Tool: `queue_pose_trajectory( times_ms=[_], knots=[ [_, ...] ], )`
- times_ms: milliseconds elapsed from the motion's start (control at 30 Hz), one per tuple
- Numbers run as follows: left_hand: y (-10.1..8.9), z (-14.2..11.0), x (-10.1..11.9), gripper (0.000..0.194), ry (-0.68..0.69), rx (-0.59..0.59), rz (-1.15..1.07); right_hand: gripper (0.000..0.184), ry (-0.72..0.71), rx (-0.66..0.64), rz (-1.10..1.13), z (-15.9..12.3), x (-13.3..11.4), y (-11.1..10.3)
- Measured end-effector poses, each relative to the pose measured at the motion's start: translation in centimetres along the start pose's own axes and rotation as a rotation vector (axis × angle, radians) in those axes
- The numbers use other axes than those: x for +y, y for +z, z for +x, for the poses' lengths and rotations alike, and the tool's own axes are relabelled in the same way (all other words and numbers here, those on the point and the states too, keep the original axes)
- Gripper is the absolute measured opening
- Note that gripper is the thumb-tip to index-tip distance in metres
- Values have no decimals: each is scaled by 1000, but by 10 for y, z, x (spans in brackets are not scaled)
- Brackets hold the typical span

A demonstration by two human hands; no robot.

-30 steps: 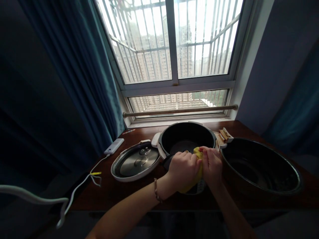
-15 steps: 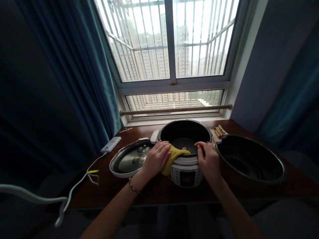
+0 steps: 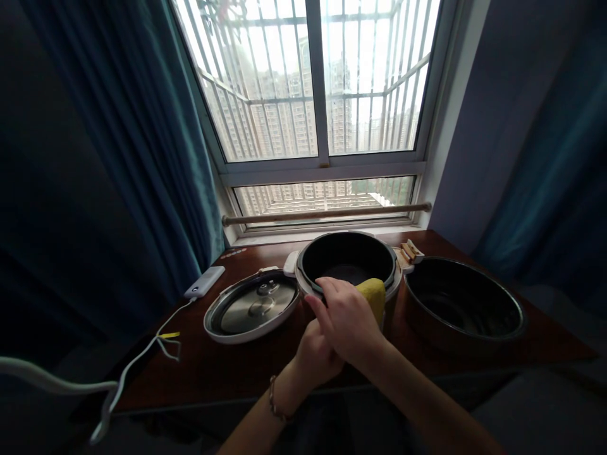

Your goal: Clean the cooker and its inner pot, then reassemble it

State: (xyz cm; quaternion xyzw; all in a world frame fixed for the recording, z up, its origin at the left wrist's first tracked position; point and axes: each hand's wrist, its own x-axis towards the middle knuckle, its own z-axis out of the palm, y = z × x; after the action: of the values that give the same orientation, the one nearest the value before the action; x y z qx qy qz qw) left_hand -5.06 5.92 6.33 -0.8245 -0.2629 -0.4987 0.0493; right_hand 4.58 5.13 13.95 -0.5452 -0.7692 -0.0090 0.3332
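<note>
An open electric pressure cooker [image 3: 348, 256] stands on the dark wooden table [image 3: 227, 366] below the window. A yellow cloth [image 3: 373, 294] hangs over its near rim. My right hand [image 3: 348, 318] reaches across to the left. Its fingers lie stretched along the cooker's front-left rim and its palm is beside or on the cloth. My left hand [image 3: 313, 355], with a bracelet at the wrist, sits under the right one against the cooker's front. Its fingers are hidden.
The cooker's lid [image 3: 253, 308] lies upside down to the left. A large black inner pot [image 3: 462, 303] stands to the right. A white power bank [image 3: 205, 282] with a cable sits at the table's left edge. Blue curtains hang on both sides.
My hands were apart on the rim, the left one on the cloth. Now the right hand has crossed left over the left hand, which has dropped to the cooker's front.
</note>
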Motion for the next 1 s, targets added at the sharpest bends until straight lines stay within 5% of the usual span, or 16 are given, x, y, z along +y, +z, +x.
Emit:
queue_pose_trajectory(
  times_ms=[67, 200, 400, 533, 833, 1000],
  knots=[
    [-21, -3, -7, 24, 117, 25, -67, 39, -3, -14, -39, -6, 16, 1],
    [-39, 7, -22, 34, -125, 143, -82, 37, -81, -44, -228, -15, 43, 13],
    [-12, 24, -31, 39, -183, -169, 9, 27, -154, -100, -284, -15, 75, 0],
    [-2, 20, -32, 32, -158, -205, 106, 28, -169, -248, -219, -3, 105, -27],
    [3, 17, -35, 24, -176, -143, 80, 19, -105, -571, -262, 73, 191, -37],
    [5, 17, -35, 25, -183, -116, 69, 26, -352, -707, -203, 133, 208, -22]
  ],
)
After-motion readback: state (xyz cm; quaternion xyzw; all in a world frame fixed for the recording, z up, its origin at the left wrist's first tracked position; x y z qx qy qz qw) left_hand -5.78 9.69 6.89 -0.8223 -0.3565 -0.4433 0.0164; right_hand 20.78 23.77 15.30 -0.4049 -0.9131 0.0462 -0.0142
